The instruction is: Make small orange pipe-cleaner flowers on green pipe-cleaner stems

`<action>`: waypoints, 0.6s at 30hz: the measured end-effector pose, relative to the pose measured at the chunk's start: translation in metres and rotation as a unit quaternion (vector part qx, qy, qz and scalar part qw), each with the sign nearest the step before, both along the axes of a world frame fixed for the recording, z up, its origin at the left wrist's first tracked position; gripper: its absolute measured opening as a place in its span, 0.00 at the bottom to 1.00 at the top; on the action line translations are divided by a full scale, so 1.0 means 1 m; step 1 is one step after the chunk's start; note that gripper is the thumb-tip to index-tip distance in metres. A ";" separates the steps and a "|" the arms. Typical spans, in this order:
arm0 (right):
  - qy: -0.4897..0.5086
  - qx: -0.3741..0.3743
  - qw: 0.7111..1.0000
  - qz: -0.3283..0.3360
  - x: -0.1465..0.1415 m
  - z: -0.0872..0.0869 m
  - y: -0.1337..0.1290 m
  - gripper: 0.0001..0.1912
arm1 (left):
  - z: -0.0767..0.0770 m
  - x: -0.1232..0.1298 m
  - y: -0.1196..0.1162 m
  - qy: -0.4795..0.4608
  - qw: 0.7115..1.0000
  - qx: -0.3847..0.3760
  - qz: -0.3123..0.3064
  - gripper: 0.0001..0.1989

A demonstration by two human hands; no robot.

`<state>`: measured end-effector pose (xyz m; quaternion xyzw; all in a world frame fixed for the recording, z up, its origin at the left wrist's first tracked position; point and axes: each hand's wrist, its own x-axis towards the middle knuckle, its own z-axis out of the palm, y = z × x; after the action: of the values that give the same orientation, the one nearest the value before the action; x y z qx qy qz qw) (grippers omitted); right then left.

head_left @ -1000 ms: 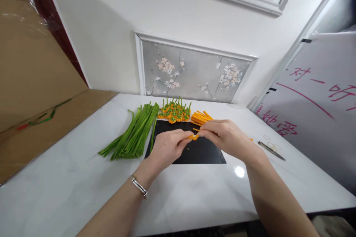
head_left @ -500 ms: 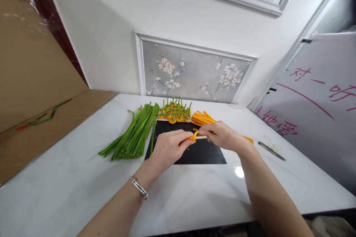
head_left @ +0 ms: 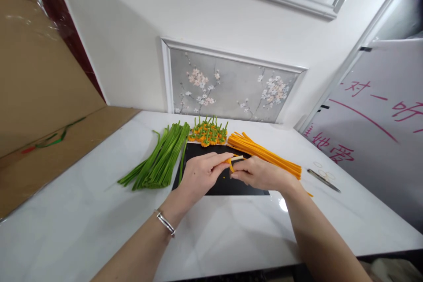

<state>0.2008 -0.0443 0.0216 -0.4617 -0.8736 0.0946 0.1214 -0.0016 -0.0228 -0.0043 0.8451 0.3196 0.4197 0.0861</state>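
Observation:
Over a black mat (head_left: 216,190), my left hand (head_left: 202,174) is closed around a pale thin stick (head_left: 238,157), whose bare end points right. An orange pipe cleaner (head_left: 231,167) loops around the stick beside my left fingertips. My right hand (head_left: 256,172) pinches that pipe cleaner just below the stick, and its trailing end appears to run out past the right wrist. Behind my right hand lies a bundle of orange pipe cleaners (head_left: 267,152). Small orange pumpkin-like pieces with green stems (head_left: 208,133) stand grouped behind the mat.
A thick bundle of green pipe cleaners (head_left: 161,161) lies left of the mat. On the right are a dark slim metal tool (head_left: 324,180) and pale rings (head_left: 317,165). A cardboard box (head_left: 49,75) borders the left side, a whiteboard (head_left: 373,141) the right, and a wall (head_left: 139,53) the back.
My right hand has moved down and slightly left, bringing the orange pipe cleaner below the stick. The stick's free end has tilted upward. More of the orange bundle now shows.

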 end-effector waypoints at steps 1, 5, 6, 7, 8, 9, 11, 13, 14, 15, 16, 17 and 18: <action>-0.010 0.004 1.000 -0.004 0.000 0.000 -0.002 0.14 | 0.001 0.000 0.000 0.004 1.000 -0.001 0.010 0.12; -0.049 0.029 0.998 -0.019 0.000 0.004 -0.012 0.15 | 0.003 0.000 -0.002 0.024 0.998 -0.007 0.050 0.11; -0.056 0.037 0.997 -0.023 -0.001 0.006 -0.015 0.15 | 0.004 0.000 -0.003 0.034 0.998 -0.007 0.058 0.11; -0.059 0.046 0.997 -0.027 -0.002 0.008 -0.019 0.15 | 0.004 0.000 -0.003 0.045 0.997 -0.006 0.065 0.11; -0.061 0.055 0.996 -0.031 -0.002 0.010 -0.022 0.15 | 0.004 -0.001 -0.003 0.056 0.996 -0.005 0.071 0.11; -0.061 0.063 0.996 -0.033 -0.004 0.013 -0.026 0.15 | 0.004 -0.001 -0.003 0.066 0.995 -0.004 0.078 0.11; -0.061 0.083 0.994 -0.036 -0.006 0.019 -0.032 0.15 | 0.003 -0.001 -0.003 0.080 0.993 -0.001 0.082 0.10; -0.056 0.108 0.992 -0.042 -0.007 0.027 -0.036 0.14 | 0.002 -0.001 -0.003 0.087 0.993 -0.003 0.079 0.10; -0.050 0.120 0.990 -0.047 -0.007 0.030 -0.037 0.14 | 0.002 -0.001 -0.002 0.088 0.993 -0.005 0.077 0.10; -0.040 0.132 0.989 -0.051 -0.008 0.034 -0.037 0.14 | 0.002 -0.001 -0.002 0.088 0.993 -0.006 0.075 0.09; -0.030 0.141 0.988 -0.055 -0.008 0.036 -0.036 0.14 | 0.001 -0.001 -0.001 0.088 0.994 -0.005 0.072 0.09; -0.019 0.150 0.987 -0.057 -0.007 0.038 -0.034 0.13 | 0.001 -0.001 -0.001 0.088 0.994 -0.002 0.068 0.09; -0.008 0.159 0.986 -0.058 -0.007 0.040 -0.032 0.13 | 0.001 -0.002 -0.001 0.089 0.994 0.000 0.062 0.09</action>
<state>0.1936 -0.0765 0.0612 -0.4869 -0.8504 -0.0565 0.1914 -0.0031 -0.0233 -0.0035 0.8580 0.3774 0.3469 0.0310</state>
